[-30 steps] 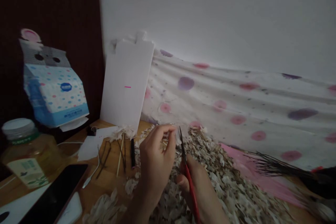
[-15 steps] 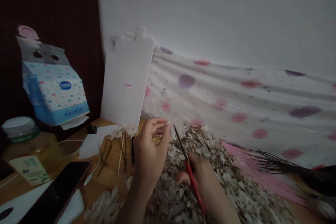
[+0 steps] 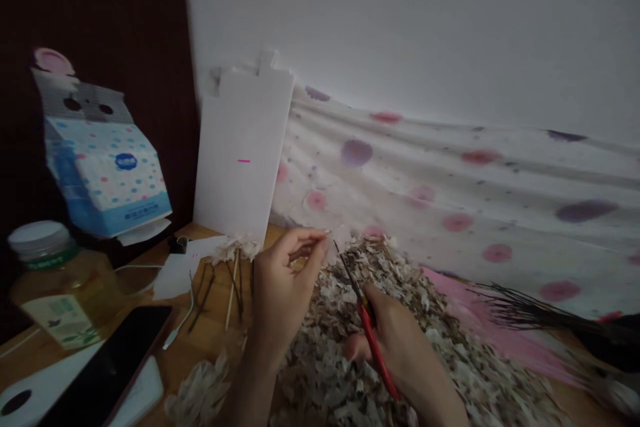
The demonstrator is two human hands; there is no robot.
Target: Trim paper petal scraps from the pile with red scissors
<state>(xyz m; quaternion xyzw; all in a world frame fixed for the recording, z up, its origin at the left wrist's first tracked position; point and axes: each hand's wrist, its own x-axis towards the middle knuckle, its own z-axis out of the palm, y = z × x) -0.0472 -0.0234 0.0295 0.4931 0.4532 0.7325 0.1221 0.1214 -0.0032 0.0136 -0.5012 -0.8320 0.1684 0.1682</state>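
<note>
Between its thumb and fingertips, my left hand [image 3: 286, 279] pinches a thin, pale petal-like piece [image 3: 341, 240], partly see-through. My right hand [image 3: 393, 333] is wrapped round red-handled scissors [image 3: 373, 340], whose dark blades point up and left, their tips close beside the pale piece. The blades are parted a little. Below both hands spreads a large heap of dry, greyish-beige petal-like pieces [image 3: 340, 353]. A few similar pale pieces lie in a small bunch [image 3: 200, 393] to the left of my left forearm.
A phone [image 3: 110, 360], a jar of yellowish liquid [image 3: 55, 287] and a white cable [image 3: 181, 320] lie at left. Thin sticks [image 3: 230, 293] and a white board [image 3: 243, 153] stand behind. Dark thin stems [image 3: 520, 310] and pink plastic [image 3: 480, 320] are at right.
The scissors and my right hand have shifted slightly right and down. The blades have opened a little. My left hand keeps its pinch on the pale piece.
</note>
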